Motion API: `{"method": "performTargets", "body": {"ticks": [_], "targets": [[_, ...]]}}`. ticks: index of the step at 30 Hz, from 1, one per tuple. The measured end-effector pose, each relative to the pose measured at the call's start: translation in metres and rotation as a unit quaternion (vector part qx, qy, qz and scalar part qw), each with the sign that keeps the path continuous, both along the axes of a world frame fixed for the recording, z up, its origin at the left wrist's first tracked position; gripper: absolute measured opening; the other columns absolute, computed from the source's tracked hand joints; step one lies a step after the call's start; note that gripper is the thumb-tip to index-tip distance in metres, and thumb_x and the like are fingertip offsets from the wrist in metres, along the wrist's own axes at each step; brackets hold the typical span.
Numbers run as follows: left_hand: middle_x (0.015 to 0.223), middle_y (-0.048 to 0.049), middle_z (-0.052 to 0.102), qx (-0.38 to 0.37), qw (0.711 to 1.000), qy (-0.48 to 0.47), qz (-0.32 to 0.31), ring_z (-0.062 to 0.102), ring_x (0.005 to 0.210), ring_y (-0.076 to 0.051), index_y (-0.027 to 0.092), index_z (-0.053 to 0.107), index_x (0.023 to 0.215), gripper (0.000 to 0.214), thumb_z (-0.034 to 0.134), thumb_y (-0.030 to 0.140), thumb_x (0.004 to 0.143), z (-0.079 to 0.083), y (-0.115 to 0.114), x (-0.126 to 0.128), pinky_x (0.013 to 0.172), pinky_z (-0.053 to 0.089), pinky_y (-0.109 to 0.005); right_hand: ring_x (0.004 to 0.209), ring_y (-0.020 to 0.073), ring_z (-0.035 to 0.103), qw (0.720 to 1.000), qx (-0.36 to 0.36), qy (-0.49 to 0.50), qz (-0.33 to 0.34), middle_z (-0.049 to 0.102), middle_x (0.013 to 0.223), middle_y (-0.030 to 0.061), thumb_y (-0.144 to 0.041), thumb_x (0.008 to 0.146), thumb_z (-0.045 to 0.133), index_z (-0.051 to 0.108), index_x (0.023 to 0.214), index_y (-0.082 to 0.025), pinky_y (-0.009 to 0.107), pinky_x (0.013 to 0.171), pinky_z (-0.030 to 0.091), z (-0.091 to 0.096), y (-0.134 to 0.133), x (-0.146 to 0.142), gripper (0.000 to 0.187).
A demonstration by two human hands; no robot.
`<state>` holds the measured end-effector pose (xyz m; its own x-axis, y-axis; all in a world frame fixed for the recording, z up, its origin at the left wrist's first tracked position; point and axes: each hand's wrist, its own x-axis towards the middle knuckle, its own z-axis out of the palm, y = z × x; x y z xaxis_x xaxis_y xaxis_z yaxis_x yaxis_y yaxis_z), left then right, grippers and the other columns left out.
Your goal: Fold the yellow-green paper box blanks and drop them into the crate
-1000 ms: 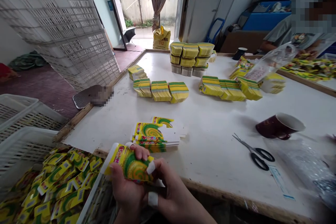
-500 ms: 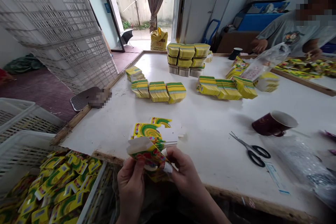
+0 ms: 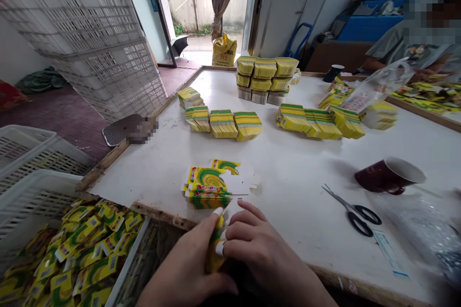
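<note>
While the left hand (image 3: pixel 190 266) grips a yellow-green carton (image 3: pixel 213 259), seemingly unfinished, the right hand (image 3: pixel 255 244) curls against it, its grip unclear. Beyond the hands, flat cartons (image 3: pixel 207 182), apparently unassembled, lie on the desk (image 3: pixel 288 187); leftward, seemingly finished boxes (image 3: pixel 86 254) fill a basket (image 3: pixel 21 211).

The white table (image 3: pixel 295 177) is edged with wooden strips (image 3: pixel 162 215). Near its front edge, flat printed boxes (image 3: pixel 207 183) are laid in an overlapping pile. Behind them, a left row (image 3: pixel 222 123) and a right row (image 3: pixel 320 122) of yellow bundles are set out, and a stack (image 3: pixel 264 80) is built three layers high toward the back. On the right, a dark red mug (image 3: pixel 383 176), scissors (image 3: pixel 348 207), a narrow packet (image 3: pixel 391 254) and clear plastic (image 3: pixel 425 232) are placed close together.
</note>
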<state>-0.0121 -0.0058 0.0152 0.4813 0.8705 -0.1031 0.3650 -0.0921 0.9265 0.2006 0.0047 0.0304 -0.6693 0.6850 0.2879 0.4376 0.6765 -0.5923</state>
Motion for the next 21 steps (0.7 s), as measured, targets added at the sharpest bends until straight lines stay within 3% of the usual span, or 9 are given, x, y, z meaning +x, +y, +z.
{"method": "performTargets", "body": {"ticks": [3, 6, 8, 10, 13, 16, 19, 21], "targets": [[0.129, -0.0086, 0.064, 0.015, 0.998, 0.043, 0.053, 0.063, 0.113, -0.029, 0.028, 0.045, 0.136, 0.066, 0.072, 0.023, 0.076, -0.015, -0.003, 0.019, 0.094, 0.051, -0.041, 0.126, 0.026, 0.051, 0.989, -0.006, 0.095, -0.111, 0.065, 0.121, 0.0062, -0.017, 0.093, 0.057, 0.058, 0.128, -0.032, 0.054, 0.12, 0.017, -0.015, -0.008, -0.002, 0.038], [0.118, -0.0122, 0.067, 0.088, 0.984, 0.098, 0.121, 0.067, 0.103, -0.029, 0.022, 0.034, 0.136, 0.068, 0.069, 0.03, 0.078, -0.032, -0.01, 0.025, 0.088, 0.054, -0.042, 0.144, 0.0325, 0.029, 0.928, -0.085, 0.252, -0.259, 0.034, 0.154, 0.0133, -0.03, 0.087, 0.066, 0.028, 0.15, -0.026, 0.055, 0.117, 0.025, -0.037, -0.014, -0.005, 0.074], [0.11, -0.0113, 0.069, 0.141, 0.977, 0.107, 0.117, 0.069, 0.095, -0.027, 0.022, 0.027, 0.138, 0.074, 0.07, 0.029, 0.078, -0.038, -0.014, 0.027, 0.082, 0.056, -0.04, 0.141, 0.032, 0.036, 0.88, -0.208, 0.339, -0.26, 0.035, 0.154, 0.014, -0.04, 0.089, 0.063, 0.03, 0.15, -0.025, 0.052, 0.115, 0.033, -0.047, -0.016, -0.011, 0.07], [0.111, -0.0106, 0.068, 0.2, 0.971, 0.098, 0.089, 0.069, 0.095, -0.026, 0.025, 0.024, 0.139, 0.079, 0.07, 0.024, 0.075, -0.039, -0.016, 0.03, 0.079, 0.057, -0.037, 0.134, 0.0305, 0.047, 0.825, -0.339, 0.4, -0.211, 0.047, 0.148, 0.0135, -0.046, 0.09, 0.06, 0.04, 0.145, -0.025, 0.048, 0.111, 0.039, -0.051, -0.016, -0.018, 0.062], [0.12, -0.0105, 0.062, 0.266, 0.96, 0.074, 0.054, 0.066, 0.105, -0.026, 0.03, 0.028, 0.135, 0.079, 0.069, 0.014, 0.07, -0.036, -0.014, 0.036, 0.084, 0.055, -0.035, 0.125, 0.0286, 0.056, 0.769, -0.446, 0.435, -0.142, 0.06, 0.136, 0.0102, -0.048, 0.086, 0.066, 0.051, 0.138, -0.027, 0.045, 0.109, 0.042, -0.048, -0.014, -0.027, 0.059], [0.117, -0.0077, 0.062, 0.262, 0.961, 0.067, 0.049, 0.066, 0.104, -0.023, 0.03, 0.035, 0.126, 0.069, 0.063, 0.006, 0.068, -0.03, -0.012, 0.036, 0.084, 0.055, -0.032, 0.122, 0.0285, 0.058, 0.787, -0.442, 0.411, -0.127, 0.064, 0.132, 0.0089, -0.05, 0.085, 0.067, 0.055, 0.135, -0.028, 0.046, 0.109, 0.041, -0.045, -0.011, -0.028, 0.056], [0.113, -0.0053, 0.065, 0.224, 0.969, 0.091, 0.048, 0.068, 0.098, -0.022, 0.029, 0.036, 0.122, 0.063, 0.062, 0.007, 0.069, -0.025, -0.009, 0.033, 0.081, 0.055, -0.032, 0.126, 0.0306, 0.056, 0.838, -0.381, 0.363, -0.143, 0.063, 0.133, 0.0103, -0.054, 0.091, 0.056, 0.057, 0.134, -0.028, 0.051, 0.112, 0.037, -0.046, -0.013, -0.023, 0.05], [0.109, -0.005, 0.068, 0.208, 0.971, 0.105, 0.053, 0.069, 0.094, -0.023, 0.029, 0.034, 0.125, 0.063, 0.063, 0.011, 0.072, -0.026, -0.007, 0.03, 0.079, 0.056, -0.033, 0.132, 0.0306, 0.05, 0.875, -0.329, 0.329, -0.136, 0.057, 0.14, 0.011, -0.049, 0.095, 0.052, 0.049, 0.141, -0.028, 0.051, 0.114, 0.034, -0.047, -0.016, -0.021, 0.051]]}}
